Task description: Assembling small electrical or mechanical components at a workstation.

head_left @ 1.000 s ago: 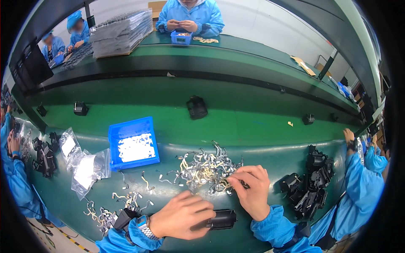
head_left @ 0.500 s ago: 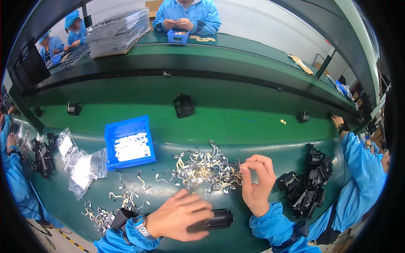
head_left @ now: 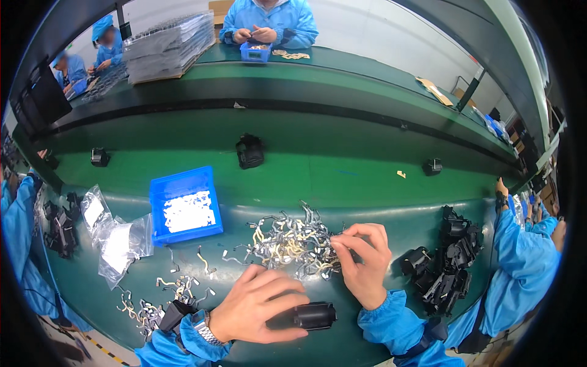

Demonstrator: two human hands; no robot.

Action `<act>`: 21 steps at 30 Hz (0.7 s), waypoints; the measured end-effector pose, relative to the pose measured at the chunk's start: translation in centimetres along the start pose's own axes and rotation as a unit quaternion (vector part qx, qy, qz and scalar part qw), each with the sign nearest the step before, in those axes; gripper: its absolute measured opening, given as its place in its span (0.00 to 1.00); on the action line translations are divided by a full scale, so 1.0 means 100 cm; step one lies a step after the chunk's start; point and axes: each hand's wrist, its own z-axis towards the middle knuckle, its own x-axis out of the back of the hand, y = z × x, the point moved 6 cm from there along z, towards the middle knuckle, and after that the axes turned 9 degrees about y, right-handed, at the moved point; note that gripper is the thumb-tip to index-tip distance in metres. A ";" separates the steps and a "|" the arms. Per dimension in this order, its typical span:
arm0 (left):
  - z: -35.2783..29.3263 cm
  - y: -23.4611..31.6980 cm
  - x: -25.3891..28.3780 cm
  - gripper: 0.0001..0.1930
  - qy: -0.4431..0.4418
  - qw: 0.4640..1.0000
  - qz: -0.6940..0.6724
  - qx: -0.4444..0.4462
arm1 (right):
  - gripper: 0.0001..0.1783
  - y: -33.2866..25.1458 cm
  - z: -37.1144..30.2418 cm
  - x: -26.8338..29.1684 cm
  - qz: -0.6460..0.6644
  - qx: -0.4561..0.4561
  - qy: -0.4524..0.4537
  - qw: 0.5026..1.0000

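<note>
Left hand [head_left: 257, 306] fingers closed over small black plastic cylindrical part [head_left: 313, 315] on green table [head_left: 342, 177], right hand [head_left: 365, 262] fingertips pinched into heap of bent metal clips [head_left: 290, 240], blue plastic bin [head_left: 185, 204] left, black housings [head_left: 449, 260] right, clear bags [head_left: 119, 238] beside bin

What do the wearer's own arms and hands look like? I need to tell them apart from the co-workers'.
Both hands, left hand and right hand, are bare, without gloves. Both forearms wear bright blue sleeves with gathered elastic cuffs. A silver metal-link wristwatch sits on the left wrist.
</note>
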 end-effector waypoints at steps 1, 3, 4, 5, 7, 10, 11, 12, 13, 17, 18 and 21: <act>0.000 0.001 0.001 0.25 0.012 1.000 0.001 -0.002 | 0.11 -0.001 0.000 0.002 -0.001 -0.001 0.000 1.000; -0.002 -0.001 0.003 0.24 0.025 1.000 0.007 -0.001 | 0.08 -0.006 0.002 0.009 0.039 -0.032 0.026 0.998; -0.004 -0.005 0.005 0.23 0.056 0.998 0.022 0.014 | 0.08 -0.010 0.000 0.011 0.042 -0.033 0.025 0.998; -0.004 -0.007 0.007 0.22 0.086 0.995 0.035 0.028 | 0.08 -0.013 -0.004 0.014 0.117 -0.065 0.002 0.991; -0.005 -0.014 0.010 0.24 0.115 0.988 0.003 0.106 | 0.07 -0.016 -0.008 0.016 0.192 -0.098 -0.022 0.976; -0.001 -0.016 0.011 0.20 0.122 0.980 -0.110 0.108 | 0.10 -0.033 -0.015 0.009 0.329 -0.023 -0.098 0.939; -0.002 -0.015 0.006 0.17 0.100 0.980 -0.150 0.081 | 0.10 -0.033 -0.017 0.007 0.332 -0.027 -0.099 0.938; -0.003 -0.012 0.003 0.15 0.077 0.977 -0.191 0.054 | 0.10 -0.033 -0.019 0.005 0.351 -0.022 -0.108 0.930; 0.001 -0.011 0.001 0.15 0.072 0.976 -0.198 0.049 | 0.10 -0.033 -0.018 0.009 0.361 -0.016 -0.112 0.926; -0.002 -0.011 0.001 0.11 0.077 0.971 -0.221 0.053 | 0.14 -0.035 -0.016 0.008 0.313 -0.055 -0.112 0.941; -0.005 -0.010 0.004 0.10 0.101 0.986 -0.128 0.035 | 0.15 -0.031 -0.016 0.010 0.291 -0.100 -0.082 0.948; -0.004 -0.002 0.010 0.10 0.133 0.989 0.062 0.003 | 0.16 -0.030 -0.012 0.015 0.225 -0.101 -0.087 0.965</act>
